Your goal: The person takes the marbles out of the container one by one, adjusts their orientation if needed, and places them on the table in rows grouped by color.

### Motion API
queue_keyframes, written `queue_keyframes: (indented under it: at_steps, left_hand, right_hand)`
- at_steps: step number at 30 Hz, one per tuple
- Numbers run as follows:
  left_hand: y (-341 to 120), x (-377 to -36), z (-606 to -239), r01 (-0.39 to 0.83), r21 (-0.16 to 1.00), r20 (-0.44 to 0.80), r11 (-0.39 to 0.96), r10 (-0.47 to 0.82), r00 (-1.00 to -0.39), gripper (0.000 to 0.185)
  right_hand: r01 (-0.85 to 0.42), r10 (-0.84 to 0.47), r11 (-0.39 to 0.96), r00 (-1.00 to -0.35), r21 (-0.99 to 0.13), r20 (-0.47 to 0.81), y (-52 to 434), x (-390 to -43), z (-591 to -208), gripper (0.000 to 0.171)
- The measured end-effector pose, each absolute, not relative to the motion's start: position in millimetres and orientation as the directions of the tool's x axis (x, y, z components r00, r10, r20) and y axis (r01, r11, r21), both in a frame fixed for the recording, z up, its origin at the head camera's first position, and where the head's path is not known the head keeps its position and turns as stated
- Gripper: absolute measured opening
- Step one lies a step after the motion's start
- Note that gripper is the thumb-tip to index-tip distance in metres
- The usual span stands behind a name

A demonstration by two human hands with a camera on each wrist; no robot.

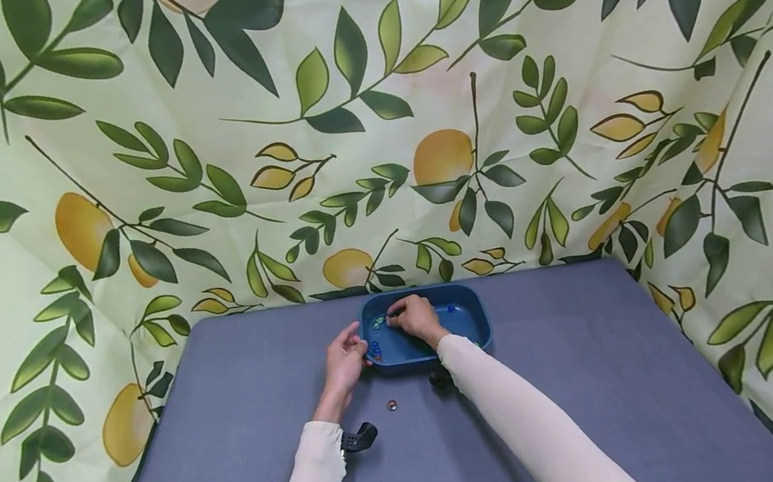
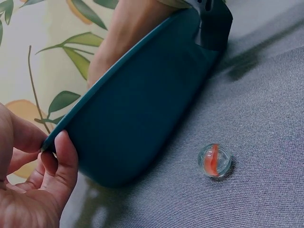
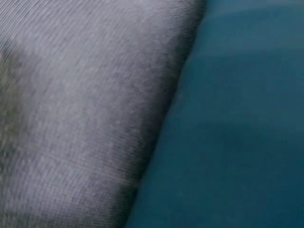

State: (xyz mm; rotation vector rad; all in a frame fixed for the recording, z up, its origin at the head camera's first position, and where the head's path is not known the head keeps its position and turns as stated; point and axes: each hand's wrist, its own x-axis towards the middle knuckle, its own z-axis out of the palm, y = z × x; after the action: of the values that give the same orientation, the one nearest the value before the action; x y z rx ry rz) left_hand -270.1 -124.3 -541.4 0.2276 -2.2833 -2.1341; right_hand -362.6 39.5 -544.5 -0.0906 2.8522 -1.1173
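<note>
My left hand (image 1: 346,358) pinches the rim of a blue plastic tub (image 1: 468,289) at its left end. In the left wrist view, the thumb lies against the tub's outer wall (image 2: 128,109). Over the rim, my right hand (image 1: 416,318) reaches into the tub with fingers bent down near green marbles (image 1: 379,322); I cannot tell whether a marble is between its fingertips. Blue marbles (image 1: 375,348) lie in the tub's near left corner, and another blue marble (image 1: 451,308) lies toward the right. The right wrist view shows only the tub's wall (image 3: 237,142) and cloth.
A clear glass marble (image 2: 214,160) with an orange swirl lies on the grey cloth-covered table (image 1: 240,466), in front of the tub. Behind the table hangs a leaf-and-fruit patterned curtain (image 1: 370,134), close to the tub's far side. Black wrist devices (image 1: 359,437) sit on both arms.
</note>
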Motion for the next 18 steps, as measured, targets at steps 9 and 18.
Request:
queue_keyframes:
  at_steps: [9, 18]
  left_hand:
    - [-122.0, -270.3, -542.7, -0.106, 0.993, -0.1, 0.047, -0.116, -0.988, 0.045]
    - [-122.1, -270.8, -542.6, -0.104, 0.993, -0.097, 0.049, -0.12, -0.988, 0.045]
  right_hand:
    - [-0.063, -0.09, 0.794, -0.996, -0.605, -0.014, 39.4, -360.4, -545.0, 0.018]
    - [-0.077, -0.083, 0.763, -0.996, -0.641, 0.021, 41.9, -360.3, -543.1, 0.014]
